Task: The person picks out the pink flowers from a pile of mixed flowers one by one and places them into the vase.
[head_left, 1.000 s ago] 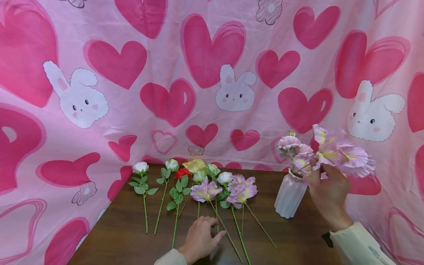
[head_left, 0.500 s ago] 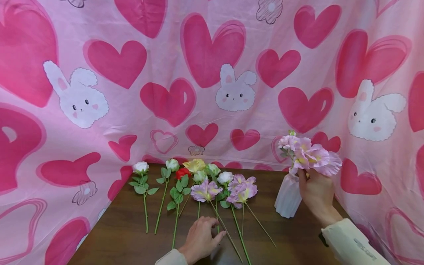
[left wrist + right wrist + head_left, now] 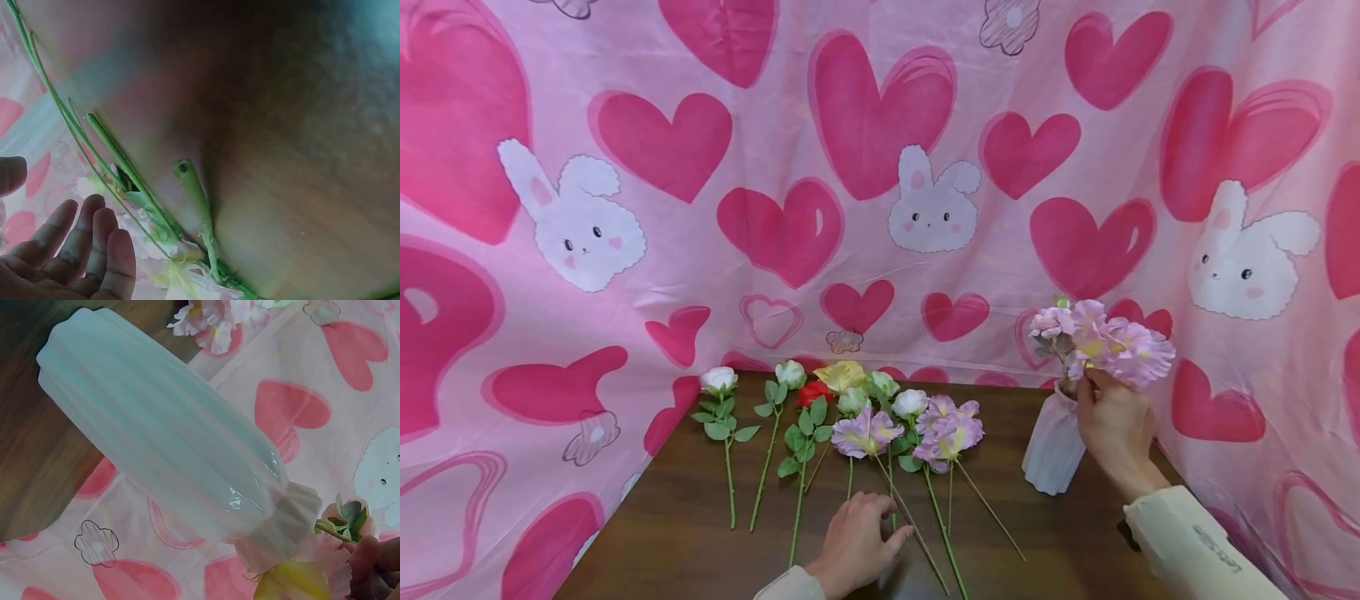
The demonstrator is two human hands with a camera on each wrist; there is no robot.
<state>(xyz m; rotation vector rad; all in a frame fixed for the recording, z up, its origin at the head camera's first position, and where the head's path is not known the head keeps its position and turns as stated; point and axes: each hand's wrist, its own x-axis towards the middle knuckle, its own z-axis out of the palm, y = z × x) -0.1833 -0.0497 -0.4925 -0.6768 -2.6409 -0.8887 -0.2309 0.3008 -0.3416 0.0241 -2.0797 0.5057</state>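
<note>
In the head view a white fluted vase point(image 3: 1051, 454) stands at the right of the table. Pale pink flowers point(image 3: 1051, 322) and large purple-and-yellow flowers point(image 3: 1120, 340) crowd above its mouth. My right hand point(image 3: 1118, 425) is at the vase's rim and pinches a purple flower just under its bloom; the fingertips are partly hidden. The right wrist view shows the vase point(image 3: 169, 437) close up, with my fingers point(image 3: 372, 565) beside its mouth. My left hand point(image 3: 861, 537) hovers or rests, I cannot tell which, over flower stems, fingers loosely bent and holding nothing; its fingers point(image 3: 81, 240) also show in the left wrist view.
Left of the vase lie several cut artificial flowers: white roses point(image 3: 719, 379), a red rose point(image 3: 813, 393), a yellow bloom point(image 3: 841, 375) and purple flowers point(image 3: 951, 433), stems pointing toward me. A pink cloth with hearts and rabbits point(image 3: 932, 204) hangs behind the brown table point(image 3: 647, 533).
My right hand has moved left to the vase with the purple flower, whose bloom now sits close to the pink ones above the mouth. The left hand has barely moved.
</note>
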